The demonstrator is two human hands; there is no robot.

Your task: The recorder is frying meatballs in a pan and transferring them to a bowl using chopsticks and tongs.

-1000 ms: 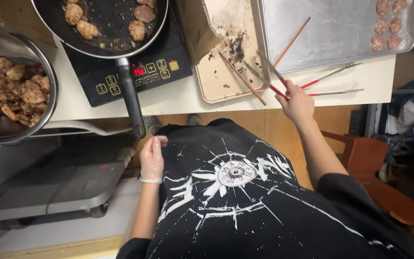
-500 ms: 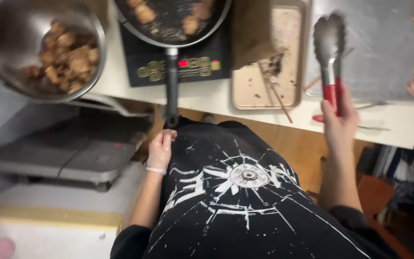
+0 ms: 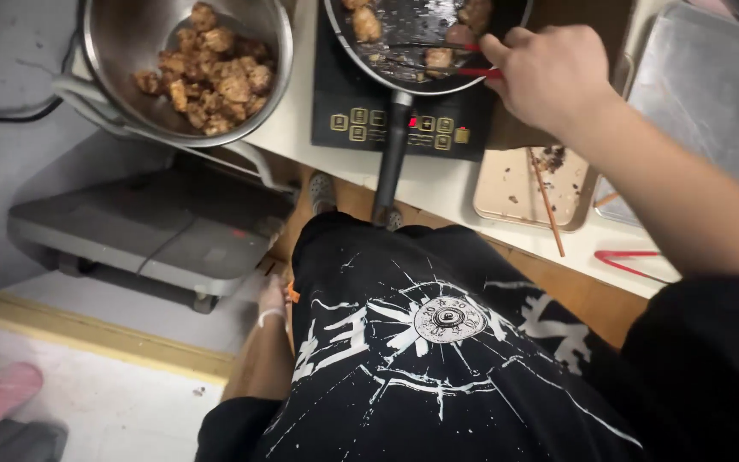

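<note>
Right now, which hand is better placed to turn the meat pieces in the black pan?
The right hand. It is over the pan and holds the red-handled tongs among the meat pieces. The left hand hangs low by the person's side, well away from the pan handle.

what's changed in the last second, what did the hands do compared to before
The right hand picked the red-handled tongs up off the counter, lifted them, then swung them left over the frying pan, where their tips now reach among the meat pieces. The left hand dropped from near the pan handle to hang at the person's side. The pan, the metal bowl of fried pieces and the tray stayed put.
</note>
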